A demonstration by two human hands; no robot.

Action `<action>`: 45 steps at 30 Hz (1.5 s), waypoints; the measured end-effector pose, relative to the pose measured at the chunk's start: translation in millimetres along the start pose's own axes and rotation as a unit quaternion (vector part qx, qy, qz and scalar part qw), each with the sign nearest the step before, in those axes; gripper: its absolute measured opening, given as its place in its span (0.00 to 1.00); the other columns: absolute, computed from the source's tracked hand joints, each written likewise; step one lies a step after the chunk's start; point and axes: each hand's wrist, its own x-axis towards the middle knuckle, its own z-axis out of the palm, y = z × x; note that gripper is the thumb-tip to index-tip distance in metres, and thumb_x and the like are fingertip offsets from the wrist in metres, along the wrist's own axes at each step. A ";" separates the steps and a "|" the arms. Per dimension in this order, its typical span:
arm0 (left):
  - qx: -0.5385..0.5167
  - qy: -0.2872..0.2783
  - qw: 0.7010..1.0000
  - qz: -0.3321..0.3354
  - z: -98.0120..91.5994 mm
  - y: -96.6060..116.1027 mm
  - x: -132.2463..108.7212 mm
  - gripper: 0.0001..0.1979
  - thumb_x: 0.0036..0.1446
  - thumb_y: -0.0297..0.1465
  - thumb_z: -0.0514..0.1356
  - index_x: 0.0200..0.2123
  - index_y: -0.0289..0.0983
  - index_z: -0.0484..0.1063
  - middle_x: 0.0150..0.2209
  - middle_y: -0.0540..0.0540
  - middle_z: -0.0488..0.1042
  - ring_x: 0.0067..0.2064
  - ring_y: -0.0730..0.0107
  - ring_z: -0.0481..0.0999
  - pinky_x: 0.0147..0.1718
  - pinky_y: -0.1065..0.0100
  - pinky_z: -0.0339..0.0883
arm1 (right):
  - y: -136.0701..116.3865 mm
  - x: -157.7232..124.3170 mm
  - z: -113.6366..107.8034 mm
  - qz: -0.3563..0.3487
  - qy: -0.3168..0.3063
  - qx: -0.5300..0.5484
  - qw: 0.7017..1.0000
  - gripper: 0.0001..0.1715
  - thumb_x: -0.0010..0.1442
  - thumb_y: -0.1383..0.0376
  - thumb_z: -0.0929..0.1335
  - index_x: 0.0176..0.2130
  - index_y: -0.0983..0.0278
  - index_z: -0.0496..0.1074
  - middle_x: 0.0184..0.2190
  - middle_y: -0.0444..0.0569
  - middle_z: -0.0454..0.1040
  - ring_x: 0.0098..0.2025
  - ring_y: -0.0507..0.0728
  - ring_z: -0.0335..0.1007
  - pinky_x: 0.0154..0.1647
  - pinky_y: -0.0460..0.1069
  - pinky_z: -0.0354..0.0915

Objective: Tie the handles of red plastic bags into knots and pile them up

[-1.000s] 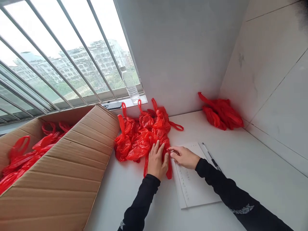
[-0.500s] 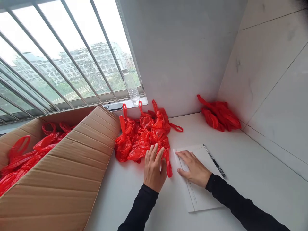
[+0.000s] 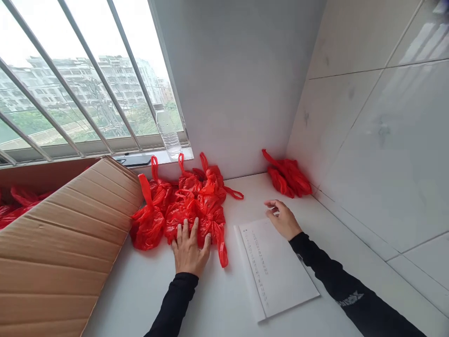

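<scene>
My left hand (image 3: 191,252) has its fingers spread against the front of a red plastic bag (image 3: 180,217) in a cluster of tied red bags. It presses on the bag without gripping it. My right hand (image 3: 285,222) hovers over the far right corner of a white sheaf of paper (image 3: 287,285) with small handwritten marks. Its fingers are loosely curved, with a gap between thumb and forefinger and nothing visible in them. My right forearm hides most of the pen beside the paper.
To the left stands a cardboard box (image 3: 63,252) with more red bags inside. A flattened heap of red bags (image 3: 289,178) lies in the back right corner by the tiled wall. On the windowsill are a clear bottle (image 3: 170,135) and a dark phone (image 3: 135,160).
My right hand has lifted off the paper's left edge and moved toward its far right corner. My left hand has spread onto the bags. The view has turned right.
</scene>
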 end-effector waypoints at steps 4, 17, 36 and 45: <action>-0.036 0.084 0.995 0.040 -2.6 -1.5 -8.7 0.27 0.64 0.37 0.54 0.64 0.37 0.64 0.69 0.35 0.59 0.71 0.43 0.51 0.66 0.37 0.40 | 26.9 36.3 -12.1 0.019 0.113 -0.071 0.991 0.17 0.56 0.67 0.65 0.45 0.64 0.74 0.48 0.58 0.70 0.53 0.65 0.66 0.54 0.61 0.64; -0.273 0.146 0.945 0.105 -33.7 12.6 -63.3 0.16 0.63 0.27 0.56 0.53 0.41 0.73 0.56 0.40 0.73 0.62 0.52 0.67 0.60 0.49 0.61 | 20.8 80.8 -9.4 0.020 0.106 -0.076 0.991 0.26 0.55 0.66 0.65 0.51 0.73 0.77 0.50 0.66 0.77 0.58 0.72 0.65 0.61 0.66 0.57; -0.809 -0.214 0.502 -0.220 -32.9 32.1 -64.5 0.30 0.56 0.31 0.67 0.60 0.43 0.63 0.55 0.40 0.74 0.52 0.55 0.78 0.46 0.56 0.77 | -57.6 -71.6 38.3 0.087 -0.142 0.502 0.849 0.10 0.58 0.59 0.73 0.41 0.58 0.79 0.40 0.49 0.78 0.42 0.59 0.73 0.43 0.52 0.69; -0.839 -0.143 0.461 -0.252 -40.2 5.4 -49.4 0.17 0.58 0.39 0.58 0.46 0.39 0.78 0.45 0.41 0.82 0.51 0.51 0.79 0.50 0.52 0.74 | -83.5 -101.8 58.6 0.047 -0.189 0.403 0.894 0.13 0.66 0.54 0.67 0.46 0.57 0.71 0.35 0.46 0.71 0.35 0.55 0.68 0.38 0.51 0.68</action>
